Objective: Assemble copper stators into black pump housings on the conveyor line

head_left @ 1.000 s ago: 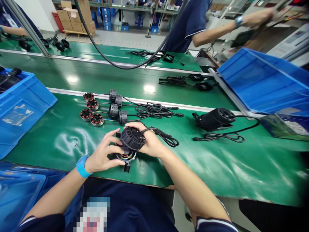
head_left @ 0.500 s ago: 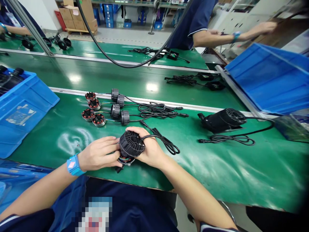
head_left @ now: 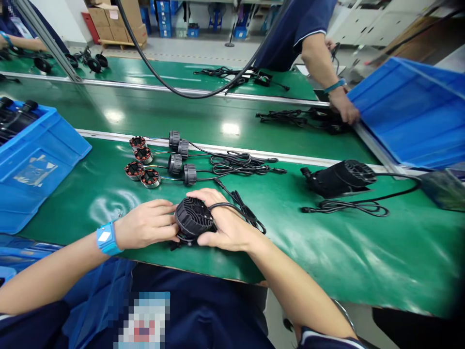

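My right hand point(head_left: 227, 220) grips a round black end cap point(head_left: 194, 216) with a ribbed rim and wavy ridges, thumb at its near side, fingers over the far edge. A black cable runs from the cap to a bundled coil point(head_left: 245, 208) on the right. Under the cap sits a pump body point(head_left: 188, 241), mostly hidden, at the table's near edge. My left hand point(head_left: 147, 224) closes on its left side, fingertips tucked below the cap. Beyond my hands lie several copper-wound stators point(head_left: 150, 178), wired to black ribbed caps point(head_left: 189, 174) with coiled cables point(head_left: 250, 168).
An assembled black pump point(head_left: 339, 179) with its cable lies to the right on the green table point(head_left: 327, 261). Blue bins stand left point(head_left: 39, 169) and right point(head_left: 417, 116). Across the rail, a co-worker's hand point(head_left: 345, 109) touches black cabled parts. A thick cable point(head_left: 174, 90) hangs overhead.
The end cap has come down over the pump body, covering the coloured wires visible before. My right thumb now shows at its near side. The co-worker's arm has swung down to the cabled parts.
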Available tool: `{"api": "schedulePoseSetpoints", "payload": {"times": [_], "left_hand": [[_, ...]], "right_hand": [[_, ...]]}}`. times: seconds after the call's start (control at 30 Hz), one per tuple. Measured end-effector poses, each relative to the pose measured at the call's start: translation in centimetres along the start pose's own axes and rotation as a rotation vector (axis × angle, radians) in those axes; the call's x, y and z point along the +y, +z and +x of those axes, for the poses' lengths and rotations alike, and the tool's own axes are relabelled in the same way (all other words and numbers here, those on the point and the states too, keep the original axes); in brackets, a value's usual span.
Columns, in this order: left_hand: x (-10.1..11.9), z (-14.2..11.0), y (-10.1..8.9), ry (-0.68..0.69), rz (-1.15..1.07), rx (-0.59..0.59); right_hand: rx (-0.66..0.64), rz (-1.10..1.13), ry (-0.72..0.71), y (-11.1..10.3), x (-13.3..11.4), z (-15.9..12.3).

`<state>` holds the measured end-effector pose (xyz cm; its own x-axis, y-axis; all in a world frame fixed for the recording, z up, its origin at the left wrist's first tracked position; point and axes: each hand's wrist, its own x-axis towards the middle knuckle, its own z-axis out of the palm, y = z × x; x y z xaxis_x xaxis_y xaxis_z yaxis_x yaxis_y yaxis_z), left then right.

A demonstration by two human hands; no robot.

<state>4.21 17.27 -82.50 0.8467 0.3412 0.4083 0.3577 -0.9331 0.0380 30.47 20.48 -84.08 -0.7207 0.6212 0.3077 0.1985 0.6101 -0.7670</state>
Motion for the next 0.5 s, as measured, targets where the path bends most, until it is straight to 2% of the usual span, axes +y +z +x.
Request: {"api": "schedulePoseSetpoints", "payload": {"times": [0.1,0.2,0.27,0.33,0.4,0.5], "left_hand": [[0.0,-0.4,-0.3,-0.013,0.041,-0.004],[0.3,-1.2,-0.8,-0.014,0.139,0.141],[0.8,-1.0,-1.3,-0.119,0.161,0.310],[1.5,0.0,-1.7,-0.311,0.162,0.390],[2.3,1.8,-1.9,-0.436,0.161,0.297],[3.1,4.4,-1.4,-0.385,0.119,-0.009]], "right_hand": [[-0.066,-0.056,0.006,-0.3,-0.1,0.1],[-0.110,-0.126,0.019,-0.5,-0.1,0.0],[-0.128,-0.138,0.013,-0.6,-0.2,-0.1],[-0.151,-0.139,0.014,-0.6,-0.4,-0.1],[-0.167,-0.153,0.030,-0.7,-0.6,-0.1],[-0.137,-0.139,0.030,-0.4,-0.9,-0.3]]}}
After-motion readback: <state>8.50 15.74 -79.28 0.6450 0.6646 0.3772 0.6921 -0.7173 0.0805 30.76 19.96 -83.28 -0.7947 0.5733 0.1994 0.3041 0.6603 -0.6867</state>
